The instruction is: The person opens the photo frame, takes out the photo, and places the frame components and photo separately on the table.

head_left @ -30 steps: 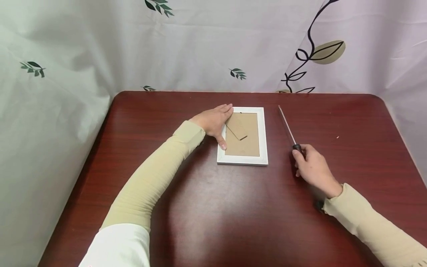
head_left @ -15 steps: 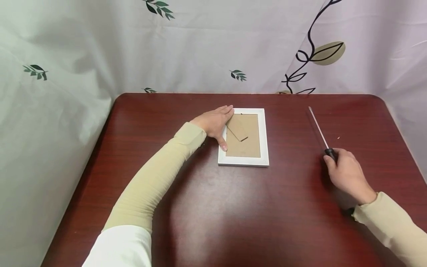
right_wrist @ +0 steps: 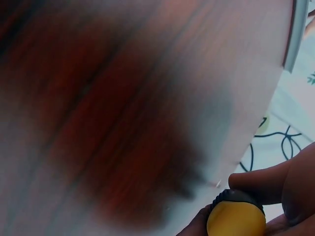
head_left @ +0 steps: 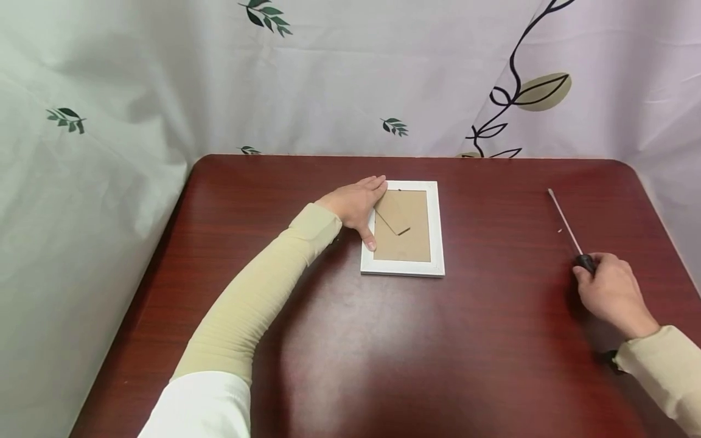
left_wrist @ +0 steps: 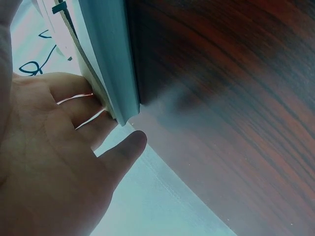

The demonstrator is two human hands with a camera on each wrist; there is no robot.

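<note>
A white picture frame (head_left: 402, 267) lies on the table with its brown backing board (head_left: 408, 248) facing up. A diagonal line and a short dark strip mark the board. My left hand (head_left: 350, 205) rests on the frame's left edge, fingers extended and thumb spread; the left wrist view shows its fingers (left_wrist: 91, 115) against the frame's side. Away to the right, my right hand (head_left: 614, 295) grips a screwdriver (head_left: 566, 222) by its handle, with the long metal shaft pointing away from me. In the right wrist view the yellow handle end (right_wrist: 236, 221) shows within the fingers.
The dark red wooden table (head_left: 383, 340) has rounded far corners. A leaf-patterned white curtain (head_left: 328, 79) hangs behind it and on both sides. A tiny pale bit (head_left: 560, 230) lies near the screwdriver's shaft.
My right hand has moved to the right with the screwdriver, away from the frame. The left hand stays on the frame's left edge.
</note>
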